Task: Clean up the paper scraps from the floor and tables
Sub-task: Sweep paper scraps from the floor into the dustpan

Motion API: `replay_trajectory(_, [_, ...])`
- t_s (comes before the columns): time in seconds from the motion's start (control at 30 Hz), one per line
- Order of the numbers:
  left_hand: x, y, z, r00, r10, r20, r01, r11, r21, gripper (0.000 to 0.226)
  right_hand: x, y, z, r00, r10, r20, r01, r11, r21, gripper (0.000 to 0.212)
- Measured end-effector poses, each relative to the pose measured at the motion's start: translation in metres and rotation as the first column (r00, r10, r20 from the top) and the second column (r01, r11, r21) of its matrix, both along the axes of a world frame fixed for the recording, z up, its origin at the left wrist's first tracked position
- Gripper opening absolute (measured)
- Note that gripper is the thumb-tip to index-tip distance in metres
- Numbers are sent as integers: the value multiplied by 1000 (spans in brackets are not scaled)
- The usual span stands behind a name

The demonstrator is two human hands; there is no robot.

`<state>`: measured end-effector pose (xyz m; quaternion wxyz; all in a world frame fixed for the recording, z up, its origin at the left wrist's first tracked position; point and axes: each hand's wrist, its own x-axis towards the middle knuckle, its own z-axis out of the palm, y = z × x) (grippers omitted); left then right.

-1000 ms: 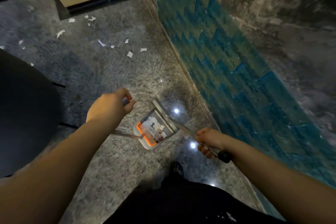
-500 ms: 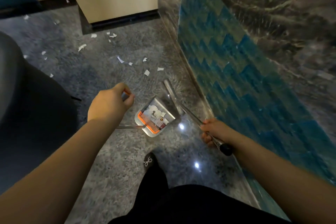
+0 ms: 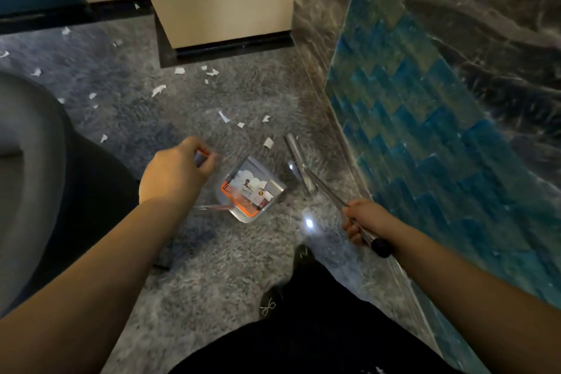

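Note:
My left hand (image 3: 174, 173) is closed around the top of a long dustpan handle. The grey dustpan (image 3: 252, 188) hangs just above the floor with white paper bits and an orange comb edge inside. My right hand (image 3: 362, 220) grips a thin metal broom handle (image 3: 331, 194) with a black end cap; the broom head (image 3: 299, 161) rests on the floor just right of the pan. White paper scraps (image 3: 268, 142) lie scattered on the grey marbled floor ahead, several near the pan and more toward the far left (image 3: 158, 89).
A dark marble and blue-tiled counter wall (image 3: 425, 130) runs along the right. A cream pillar with black skirting (image 3: 218, 3) stands ahead. A grey rounded chair (image 3: 24, 167) fills the left. My dark trousers and shoe (image 3: 273, 300) are below.
I have stepped forward: the scraps and pillar are closer. Dustpan and broom have moved along with me, both hands keeping their grips.

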<state>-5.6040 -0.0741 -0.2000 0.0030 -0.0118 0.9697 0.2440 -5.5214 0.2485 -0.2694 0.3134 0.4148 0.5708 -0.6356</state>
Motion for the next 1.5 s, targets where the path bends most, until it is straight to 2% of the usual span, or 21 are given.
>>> replay_trajectory(0.33, [-147, -12, -26, 999, 25, 34, -23, 999, -46, 18, -161, -4, -19, 999, 44, 14, -44, 999, 13, 18])
replay_trajectory(0.47, [-216, -4, -29, 997, 11, 74, -6, 998, -67, 17, -236, 8, -30, 999, 31, 31, -32, 999, 23, 7])
replay_trajectory(0.6, [-288, 3, -31, 987, -11, 163, 22, 998, -65, 16, -309, 19, -38, 998, 26, 57, -29, 998, 57, 32])
replay_trajectory(0.67, [-320, 6, -33, 981, -24, 192, 36, 997, -63, 15, -342, 22, -40, 996, 6, 86, -13, 997, 76, 31])
replay_trajectory(0.73, [-347, 9, -37, 977, -35, 212, 51, 996, -71, 13, -370, 22, -40, 991, 15, 131, -27, 995, 93, 21])
replay_trajectory(0.83, [-379, 6, -42, 970, -27, 242, 50, 995, -89, 13, -403, 20, -47, 987, 29, 155, -52, 988, 147, 32])
replay_trajectory(1.0, [-416, -4, -47, 973, -20, 231, 47, 993, -112, 16, -428, 6, -62, 971, 99, 216, -139, 973, 182, 29])
replay_trajectory(1.23, [-437, -5, -51, 980, -66, 190, 86, 991, -100, 18, -417, -41, -73, 920, 91, 381, -118, 992, 49, 27])
replay_trajectory(1.5, [-451, -15, -55, 983, -94, 158, 108, 991, -82, 18, -406, -89, -64, 903, 288, 320, -262, 957, -122, 16])
